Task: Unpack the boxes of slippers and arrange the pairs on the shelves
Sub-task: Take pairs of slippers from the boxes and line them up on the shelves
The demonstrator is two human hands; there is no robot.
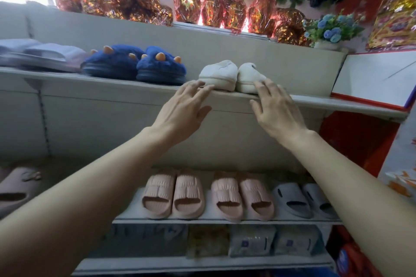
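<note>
The left hand (pixel 180 112) and right hand (pixel 278 112), fingers spread and holding nothing, are at the toes of the cream pair (pixel 219 73) on the upper shelf (pixel 315 100), right of the blue pair (pixel 162 67). This looks like the arranging step. The next move likely calls for squaring them to the edge.

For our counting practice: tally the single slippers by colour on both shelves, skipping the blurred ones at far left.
Dark blue plush spiked slippers: 2
Cream plush closed slippers: 2
Pink ridged foam slides: 4
Grey foam slides: 2
Total: 10
</note>
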